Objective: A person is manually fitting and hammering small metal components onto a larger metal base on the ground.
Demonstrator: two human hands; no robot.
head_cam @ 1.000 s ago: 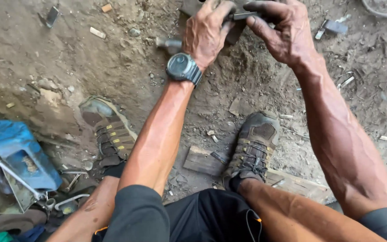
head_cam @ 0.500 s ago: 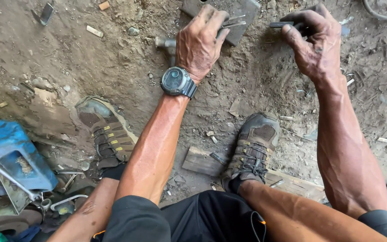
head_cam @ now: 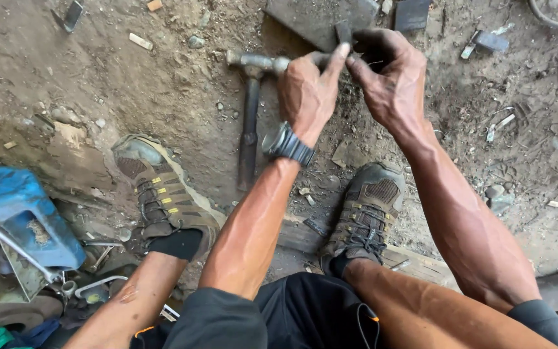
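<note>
A small dark metal piece [head_cam: 343, 32] stands between the two hands, at the near edge of a flat grey metal plate [head_cam: 305, 19] that lies on the dirt floor [head_cam: 163, 97]. The fingers [head_cam: 337, 55] of the left hand [head_cam: 308, 94] are stretched up and press against the piece from the left. The fingers [head_cam: 363, 68] of the right hand [head_cam: 392, 81] are curled and pinch it from the right. Both hands seem to close on it together, probably to keep it upright and steady on the hard plate, but how firm the grip is I cannot tell exactly.

Just left of the left fingers lies a hammer [head_cam: 250, 116]. Its head is near the knuckles and its handle points toward the person, so it is easy to pick up. A watch [head_cam: 285, 143] sits on the left wrist.

Below the fingers, the two shoes [head_cam: 366, 213] are set apart on the dirt, one on each side of the forearms, which gives a stable squat over the work. A wooden board [head_cam: 305, 236] lies under the right shoe.

Far to the lower left of the fingers there is a blue container [head_cam: 14, 207] with a metal rod [head_cam: 8, 242] across it; some pale dust or chips show inside, the rest is hidden. Small scraps [head_cam: 485, 42] lie to the upper right of the fingers.
</note>
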